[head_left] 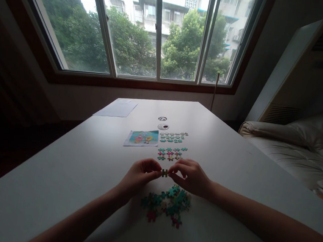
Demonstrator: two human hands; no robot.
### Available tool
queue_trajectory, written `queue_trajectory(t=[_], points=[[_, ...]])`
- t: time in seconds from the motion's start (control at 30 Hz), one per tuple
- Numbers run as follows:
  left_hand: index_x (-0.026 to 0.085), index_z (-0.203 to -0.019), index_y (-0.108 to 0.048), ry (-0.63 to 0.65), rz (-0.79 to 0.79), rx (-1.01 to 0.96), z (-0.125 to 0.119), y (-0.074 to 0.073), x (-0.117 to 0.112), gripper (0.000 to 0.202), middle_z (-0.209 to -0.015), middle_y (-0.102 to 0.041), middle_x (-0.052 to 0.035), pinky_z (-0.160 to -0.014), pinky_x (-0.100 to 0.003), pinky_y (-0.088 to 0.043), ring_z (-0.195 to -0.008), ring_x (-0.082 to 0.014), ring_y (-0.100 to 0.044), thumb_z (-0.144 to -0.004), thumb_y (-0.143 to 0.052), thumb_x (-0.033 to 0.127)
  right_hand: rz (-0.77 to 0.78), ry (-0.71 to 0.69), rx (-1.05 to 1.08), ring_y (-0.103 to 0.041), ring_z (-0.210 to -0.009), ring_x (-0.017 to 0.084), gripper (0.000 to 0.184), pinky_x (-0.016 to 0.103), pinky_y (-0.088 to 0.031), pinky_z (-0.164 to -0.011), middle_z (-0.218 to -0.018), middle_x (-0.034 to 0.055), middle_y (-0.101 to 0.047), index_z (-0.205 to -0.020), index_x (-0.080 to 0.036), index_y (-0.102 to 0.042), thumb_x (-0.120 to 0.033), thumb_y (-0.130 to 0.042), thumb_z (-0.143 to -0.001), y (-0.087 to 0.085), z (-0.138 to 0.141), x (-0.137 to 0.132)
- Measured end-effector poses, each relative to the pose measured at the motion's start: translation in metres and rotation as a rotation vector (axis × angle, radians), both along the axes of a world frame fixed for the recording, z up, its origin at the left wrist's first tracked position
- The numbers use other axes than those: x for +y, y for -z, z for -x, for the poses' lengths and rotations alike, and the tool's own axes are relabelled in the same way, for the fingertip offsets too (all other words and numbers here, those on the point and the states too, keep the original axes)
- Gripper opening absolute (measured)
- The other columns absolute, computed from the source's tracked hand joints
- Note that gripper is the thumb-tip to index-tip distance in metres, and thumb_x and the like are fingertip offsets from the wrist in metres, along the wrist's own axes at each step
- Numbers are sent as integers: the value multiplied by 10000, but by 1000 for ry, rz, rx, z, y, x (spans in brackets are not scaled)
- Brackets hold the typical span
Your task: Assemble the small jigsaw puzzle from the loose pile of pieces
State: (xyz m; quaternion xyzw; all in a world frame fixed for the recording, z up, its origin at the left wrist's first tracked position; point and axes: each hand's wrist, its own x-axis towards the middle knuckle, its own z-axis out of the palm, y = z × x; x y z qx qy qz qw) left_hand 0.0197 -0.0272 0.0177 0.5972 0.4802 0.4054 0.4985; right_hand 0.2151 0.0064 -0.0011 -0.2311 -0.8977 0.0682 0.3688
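Note:
Between my two hands is a small dark olive jigsaw piece [165, 173], pinched from both sides. My left hand [143, 172] grips its left edge between thumb and fingers. On the opposite edge, my right hand [190, 176] holds it with thumb and fingertips. Just beyond the hands, loose jigsaw pieces in teal, pink and yellow lie in short rows [170, 153], with more teal rows [173, 137] behind them. Nearer to me sits a heap of mixed pieces [170, 203], some overlapping. A colourful cartoon picture sheet [144, 138] lies left of the rows.
The white table [73, 173] stretches toward the window. Two round flat items [163, 126] lie past the rows, and white paper [116, 108] rests at the far left. A pale padded sofa [285, 140] stands along the right side, near a tall floor unit [295, 69].

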Motion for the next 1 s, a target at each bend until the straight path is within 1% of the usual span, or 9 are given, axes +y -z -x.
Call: queue_trajectory(t=[0.1,0.17,0.27,0.33,0.47,0.6,0.7,0.9,1.0], points=[[128,-738,-588,25,-71,99,4,2,2,152,-723,-609,-33,-640,-254,-431,-679,-136,-540,-693,-603,272,-34,14,-10,-535,-602,84,80,231,-405,-616,-728,0,-621,-813,-205,-599,-222,-524,-791,-3,-2,3],[135,-762,-591,56,-146,229,8,3,3,145,-737,-610,-31,-604,-234,-422,-650,-121,-522,-715,-575,271,-58,39,5,-532,-602,82,81,226,-408,-612,-726,1,-621,-804,-204,-601,-222,-524,-795,-7,-8,8],[151,-782,-601,128,-248,435,17,4,3,138,-715,-598,-13,-545,-201,-394,-592,-96,-474,-739,-540,266,-70,136,61,-512,-576,81,96,222,-413,-593,-739,12,-623,-797,-196,-607,-233,-518,-806,-11,-25,25],[158,-792,-609,201,-303,519,21,3,2,144,-686,-587,-6,-527,-189,-378,-570,-87,-446,-756,-518,264,-75,185,80,-490,-548,79,116,224,-415,-578,-764,22,-623,-812,-190,-609,-248,-509,-816,-11,-39,39],[165,-792,-620,341,-372,606,24,1,1,152,-668,-578,-4,-517,-183,-363,-542,-79,-419,-773,-500,257,-76,223,31,-482,-531,83,157,229,-416,-560,-795,35,-624,-829,-196,-619,-284,-488,-829,-5,-61,62],[167,-779,-620,370,-398,633,25,5,4,153,-679,-581,-7,-521,-178,-363,-546,-78,-425,-784,-488,245,-53,227,28,-485,-539,82,167,227,-420,-564,-824,40,-618,-835,-197,-623,-287,-482,-830,-2,-67,68],[165,-772,-619,367,-409,638,25,9,6,162,-673,-582,-9,-513,-175,-357,-548,-80,-428,-793,-478,242,17,203,13,-491,-541,78,167,222,-422,-556,-823,46,-613,-829,-190,-630,-284,-492,-818,0,-69,69],[157,-767,-620,347,-413,666,27,10,10,177,-657,-584,-6,-508,-171,-358,-540,-77,-431,-799,-476,255,326,119,-205,-503,-557,79,134,190,-408,-529,-711,23,-599,-756,-170,-647,-271,-559,-748,16,-76,79],[156,-775,-617,347,-424,677,28,13,12,179,-650,-578,-1,-508,-168,-356,-538,-76,-427,-806,-473,258,390,129,-237,-487,-559,79,149,185,-400,-531,-693,22,-593,-756,-157,-654,-278,-572,-726,21,-77,83]])
